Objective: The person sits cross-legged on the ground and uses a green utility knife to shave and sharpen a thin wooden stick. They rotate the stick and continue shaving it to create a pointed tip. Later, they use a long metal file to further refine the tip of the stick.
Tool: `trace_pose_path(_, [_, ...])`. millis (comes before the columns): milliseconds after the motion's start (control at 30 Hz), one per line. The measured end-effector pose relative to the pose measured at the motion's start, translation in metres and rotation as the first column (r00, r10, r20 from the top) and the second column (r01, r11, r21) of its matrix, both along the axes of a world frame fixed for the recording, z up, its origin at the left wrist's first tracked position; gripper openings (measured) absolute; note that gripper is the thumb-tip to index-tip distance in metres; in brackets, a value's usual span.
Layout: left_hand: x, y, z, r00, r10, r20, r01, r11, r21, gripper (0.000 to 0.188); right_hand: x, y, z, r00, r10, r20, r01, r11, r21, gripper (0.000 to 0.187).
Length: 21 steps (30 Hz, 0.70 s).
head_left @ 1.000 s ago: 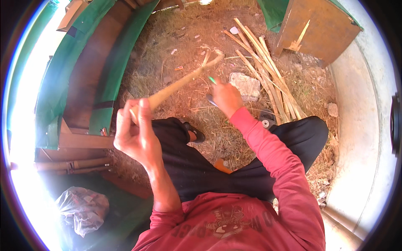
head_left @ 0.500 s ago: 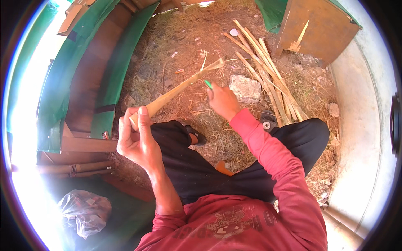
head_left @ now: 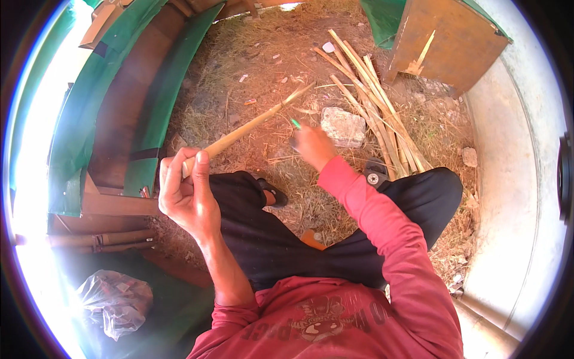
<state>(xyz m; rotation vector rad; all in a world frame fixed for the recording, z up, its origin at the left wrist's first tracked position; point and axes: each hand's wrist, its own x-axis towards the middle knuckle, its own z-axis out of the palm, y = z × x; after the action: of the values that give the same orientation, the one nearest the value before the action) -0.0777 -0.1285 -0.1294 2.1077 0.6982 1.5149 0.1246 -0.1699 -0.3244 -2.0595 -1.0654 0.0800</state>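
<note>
My left hand (head_left: 190,190) pinches the near end of a split bamboo strip (head_left: 250,125) between thumb and fingers. The strip slants up and away to the right, over the ground, and tapers at its far end. To the right of the strip, my right hand (head_left: 313,146) is closed on a tool with a green handle (head_left: 296,123). A dark part of that tool shows below the fist; blur and the fingers hide the rest, so its exact kind is unclear. The right hand is apart from the strip.
Several bamboo strips (head_left: 382,102) lie piled beyond my right knee, beside a pale stone block (head_left: 343,127). A wooden board (head_left: 445,45) stands behind them. Green-covered panels (head_left: 173,90) line the left. A clear plastic bag (head_left: 116,302) rests at lower left.
The bamboo strip has turned in my left hand and now shows a narrower side. The curled shaving near its far end no longer shows. My right hand has shifted slightly nearer me.
</note>
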Motion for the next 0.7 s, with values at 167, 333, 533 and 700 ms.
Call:
trace_pose_path(167, [-0.007,0.001,-0.002,0.999,0.034,0.043,-0.029,0.995,-0.098,0.008,-0.009,-0.001,0.024,0.999,0.037,-0.009,-0.037,0.997,-0.065,0.022])
trace_pose_path(333, [-0.006,0.0,-0.003,0.999,-0.049,-0.018,0.049,0.998,-0.028,0.01,-0.013,0.005,0.011,0.998,0.047,-0.041,-0.042,0.993,0.111,0.025])
trace_pose_path(533, [-0.001,-0.003,-0.002,0.999,-0.05,-0.008,0.049,0.998,-0.038,0.01,0.0,-0.004,0.036,0.985,0.104,-0.14,-0.1,0.994,0.038,0.033])
trace_pose_path(700, [0.004,-0.003,-0.004,0.995,-0.012,0.102,0.019,0.998,-0.066,0.01,-0.057,-0.034,0.143,0.946,0.289,-0.146,-0.249,0.938,0.243,0.031])
